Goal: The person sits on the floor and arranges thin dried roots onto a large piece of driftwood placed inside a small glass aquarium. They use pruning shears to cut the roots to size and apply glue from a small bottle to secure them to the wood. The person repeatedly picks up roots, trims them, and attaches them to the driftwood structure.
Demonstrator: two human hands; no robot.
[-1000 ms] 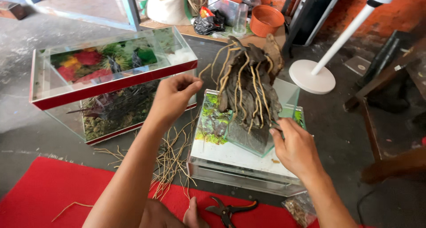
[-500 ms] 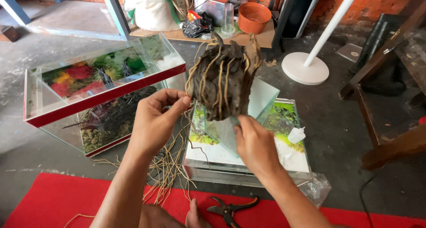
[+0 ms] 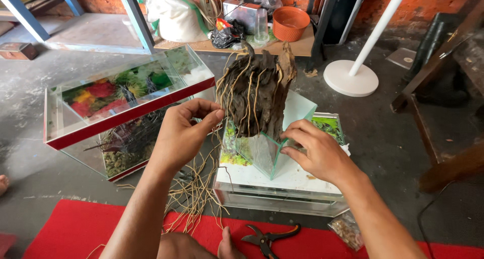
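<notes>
Your left hand (image 3: pixel 184 133) has its fingertips (image 3: pixel 214 117) pinched together on one of the thin pale roots (image 3: pixel 237 95) that run down the driftwood (image 3: pixel 259 90); thumb and forefinger close on the strand at the wood's left flank. Your right hand (image 3: pixel 315 150) has its fingers spread apart and laid against the small glass tank (image 3: pixel 269 155) in which the wood stands, the fingertips touching the glass wall just below and to the right of the wood's base. It steadies the glass and grips nothing.

The driftwood lies straight ahead of both hands, between them and a little above. Its long axis is upright, leaning slightly away from you. Your left hand is the nearer one, already on its strands; your right sits lower, on the glass.

The wood is dark, gnarled and rough, and the roots over it are tan, stringy and pliant. More loose strands (image 3: pixel 196 196) lie on the concrete floor under your left wrist. The small tank rests on a white-topped flat glass tank (image 3: pixel 282 188). Left of it stand stacked, red-trimmed aquariums (image 3: pixel 126 115) with bright plant backdrops. Pruning shears (image 3: pixel 267 236) lie on the red mat (image 3: pixel 65 228) near your knees
</notes>
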